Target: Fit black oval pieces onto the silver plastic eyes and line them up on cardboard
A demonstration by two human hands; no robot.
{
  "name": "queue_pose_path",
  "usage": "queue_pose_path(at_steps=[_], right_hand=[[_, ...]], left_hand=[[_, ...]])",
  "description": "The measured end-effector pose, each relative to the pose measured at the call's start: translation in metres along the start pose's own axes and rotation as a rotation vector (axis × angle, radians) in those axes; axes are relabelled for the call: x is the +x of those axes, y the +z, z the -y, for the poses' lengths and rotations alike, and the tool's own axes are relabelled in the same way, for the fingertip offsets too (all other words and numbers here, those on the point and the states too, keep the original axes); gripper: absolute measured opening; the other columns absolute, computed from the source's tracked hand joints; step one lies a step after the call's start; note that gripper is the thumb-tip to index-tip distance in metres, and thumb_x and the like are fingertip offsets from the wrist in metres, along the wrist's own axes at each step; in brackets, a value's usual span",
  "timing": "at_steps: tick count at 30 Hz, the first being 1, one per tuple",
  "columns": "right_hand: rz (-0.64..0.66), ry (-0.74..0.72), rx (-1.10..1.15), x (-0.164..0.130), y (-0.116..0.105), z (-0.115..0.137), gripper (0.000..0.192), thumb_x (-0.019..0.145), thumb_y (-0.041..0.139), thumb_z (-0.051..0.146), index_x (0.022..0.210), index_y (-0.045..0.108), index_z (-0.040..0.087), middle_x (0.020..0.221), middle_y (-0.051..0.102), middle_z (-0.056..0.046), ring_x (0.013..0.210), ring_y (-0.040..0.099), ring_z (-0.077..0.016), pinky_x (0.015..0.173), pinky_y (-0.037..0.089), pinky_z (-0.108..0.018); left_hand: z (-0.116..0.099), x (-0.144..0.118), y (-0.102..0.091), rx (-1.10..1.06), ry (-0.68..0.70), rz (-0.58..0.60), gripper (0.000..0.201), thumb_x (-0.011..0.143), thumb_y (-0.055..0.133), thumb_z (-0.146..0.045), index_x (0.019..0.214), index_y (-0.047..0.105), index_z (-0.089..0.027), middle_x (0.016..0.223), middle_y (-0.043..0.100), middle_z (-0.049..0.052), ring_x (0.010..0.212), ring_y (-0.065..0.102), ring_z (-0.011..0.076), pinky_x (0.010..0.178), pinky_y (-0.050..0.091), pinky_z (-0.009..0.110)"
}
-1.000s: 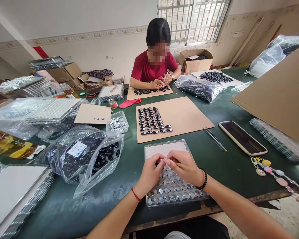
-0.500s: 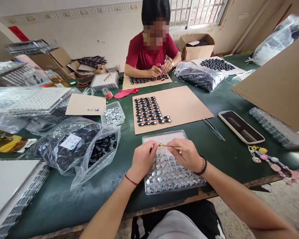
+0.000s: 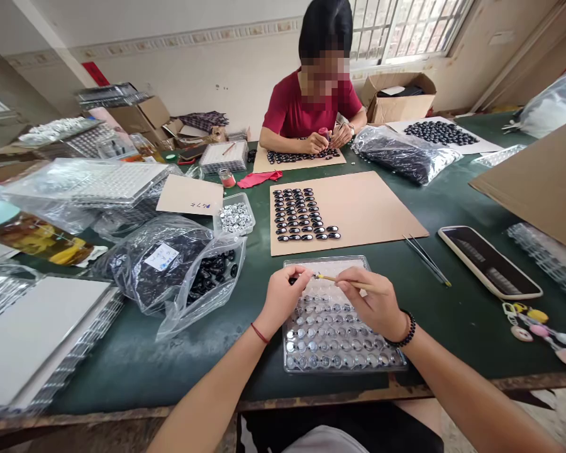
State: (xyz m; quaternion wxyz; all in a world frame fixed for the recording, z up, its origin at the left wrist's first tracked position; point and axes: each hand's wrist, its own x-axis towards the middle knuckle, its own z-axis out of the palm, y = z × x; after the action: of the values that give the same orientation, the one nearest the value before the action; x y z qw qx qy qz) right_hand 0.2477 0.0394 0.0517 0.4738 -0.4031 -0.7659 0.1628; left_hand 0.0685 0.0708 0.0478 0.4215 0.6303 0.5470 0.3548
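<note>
Left hand [image 3: 287,294]: thumb and forefinger pinching a small shiny piece [image 3: 316,275], too small to identify; red cord [image 3: 259,333] at the wrist.

Right hand [image 3: 370,303]: thumb and fingers pinching a slender, yellowish-brown stick [image 3: 329,278], its tip pointing left, at the small piece; black beaded bracelet [image 3: 406,329] at the wrist.

Both hands raised above a clear plastic tray [image 3: 330,264] with rows of round cups, many holding silvery discs; tray lying flat at the near edge of the dark green counter [image 3: 202,371].

Beyond the tray: one flat sheet of brown cardboard [image 3: 368,207], bearing glossy black oval pieces [image 3: 306,237] in rows along its left side.

Right of the tray: metal tweezers [image 3: 424,258], one end over the cardboard's corner; then a dark-screened phone in a cream case [image 3: 490,261], with a pastel charm strap [image 3: 540,329] beside it.

Left of the tray: clear plastic bag [image 3: 136,270] of black pieces, white label on top; behind it, a square translucent tub of small silvery-white parts [image 3: 234,217].

Far side: seated person in a red shirt [image 3: 285,104], both hands over a second cardboard sheet.
</note>
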Motion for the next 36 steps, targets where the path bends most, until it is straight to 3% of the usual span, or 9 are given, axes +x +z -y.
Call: queue_pose_path(at_steps=[5, 11, 20, 26, 29, 36], right_hand=[[0.105, -0.067, -0.002, 0.001, 0.002, 0.001, 0.011, 0.088, 0.041, 0.019, 0.090, 0.052, 0.018, 0.075, 0.056, -0.003, 0.067, 0.054, -0.0141, 0.059, 0.041, -0.025], [0.058, -0.003, -0.067, 0.000, 0.004, -0.003, 0.011, 0.089, 0.042, 0.022, 0.090, 0.053, 0.019, 0.074, 0.059, -0.002, 0.063, 0.055, -0.0139, 0.056, 0.041, -0.025], [-0.017, 0.042, -0.062, -0.005, 0.002, -0.004, 0.010, 0.088, 0.044, 0.023, 0.088, 0.053, 0.019, 0.074, 0.058, -0.002, 0.052, 0.052, -0.0111, 0.050, 0.042, -0.023], [-0.178, 0.262, 0.175, -0.005, -0.003, 0.002, 0.014, 0.088, 0.045, 0.029, 0.086, 0.053, 0.018, 0.069, 0.058, -0.002, 0.048, 0.054, -0.0114, 0.046, 0.044, -0.023], [-0.162, 0.258, 0.321, -0.004, -0.002, 0.007, 0.014, 0.089, 0.043, 0.029, 0.088, 0.052, 0.017, 0.072, 0.058, -0.004, 0.047, 0.054, -0.0112, 0.047, 0.046, -0.025], [-0.148, 0.241, 0.465, -0.002, 0.003, 0.009, 0.014, 0.090, 0.041, 0.027, 0.090, 0.051, 0.017, 0.073, 0.057, -0.003, 0.045, 0.053, -0.0103, 0.045, 0.046, -0.024]], left_hand=[[0.005, 0.003, -0.003, -0.073, -0.038, 0.027, 0.030, 0.075, 0.048, -0.042, 0.070, 0.059, -0.015, 0.056, 0.051, -0.002, 0.048, 0.045, 0.0099, 0.046, 0.036, 0.021], [0.001, -0.001, -0.003, 0.123, 0.130, -0.039, 0.025, 0.077, 0.046, -0.035, 0.069, 0.061, -0.017, 0.065, 0.061, 0.000, 0.060, 0.052, 0.0129, 0.058, 0.038, 0.024], [-0.002, -0.004, -0.007, 0.021, 0.094, -0.042, 0.026, 0.076, 0.048, -0.037, 0.068, 0.061, -0.016, 0.060, 0.056, 0.000, 0.055, 0.048, 0.0115, 0.054, 0.036, 0.022], [-0.011, -0.012, -0.005, -0.216, 0.044, -0.043, 0.033, 0.074, 0.052, -0.042, 0.087, 0.062, -0.013, 0.054, 0.047, -0.003, 0.049, 0.042, 0.0093, 0.050, 0.037, 0.021], [-0.016, -0.019, -0.001, -0.233, 0.069, 0.002, 0.036, 0.074, 0.053, -0.041, 0.096, 0.063, -0.014, 0.049, 0.042, -0.004, 0.046, 0.039, 0.0089, 0.051, 0.036, 0.022], [-0.017, -0.020, -0.001, -0.289, 0.047, 0.034, 0.036, 0.072, 0.055, -0.042, 0.093, 0.065, -0.014, 0.049, 0.041, -0.003, 0.045, 0.036, 0.0087, 0.048, 0.033, 0.022]])
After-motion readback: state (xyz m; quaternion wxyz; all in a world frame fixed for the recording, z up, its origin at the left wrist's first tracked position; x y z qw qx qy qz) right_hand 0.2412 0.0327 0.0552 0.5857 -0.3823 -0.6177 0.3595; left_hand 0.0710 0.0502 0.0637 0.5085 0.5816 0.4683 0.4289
